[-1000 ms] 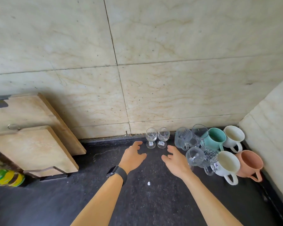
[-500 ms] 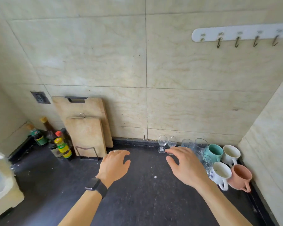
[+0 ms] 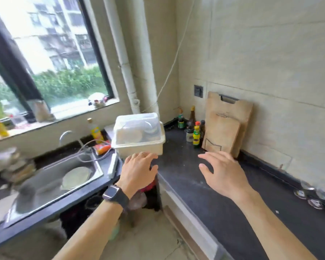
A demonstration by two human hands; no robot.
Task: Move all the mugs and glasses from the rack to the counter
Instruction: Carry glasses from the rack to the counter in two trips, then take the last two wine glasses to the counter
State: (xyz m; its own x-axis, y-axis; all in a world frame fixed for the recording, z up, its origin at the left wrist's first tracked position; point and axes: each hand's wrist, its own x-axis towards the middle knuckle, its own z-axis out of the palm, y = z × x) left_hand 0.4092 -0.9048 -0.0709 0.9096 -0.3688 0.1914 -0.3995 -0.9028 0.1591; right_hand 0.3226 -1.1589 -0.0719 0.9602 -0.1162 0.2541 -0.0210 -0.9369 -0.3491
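Note:
A cream dish rack with a clear lid stands on the dark counter near the corner, with pale dishes showing blurred under the lid. My left hand, with a watch on the wrist, hovers open just in front of the rack's lower edge. My right hand is open over the counter, right of the rack, and holds nothing. Blurred clear glasses sit on the counter at the far right edge of view. The mugs are out of frame.
A steel sink with a plate in it lies to the left under a window. Sauce bottles and two wooden cutting boards lean at the back wall. The counter's front edge drops to the floor between my arms.
The view has swung left from the mugs and glasses toward the rack and sink. Both hands stayed open and empty and now sit near the rack.

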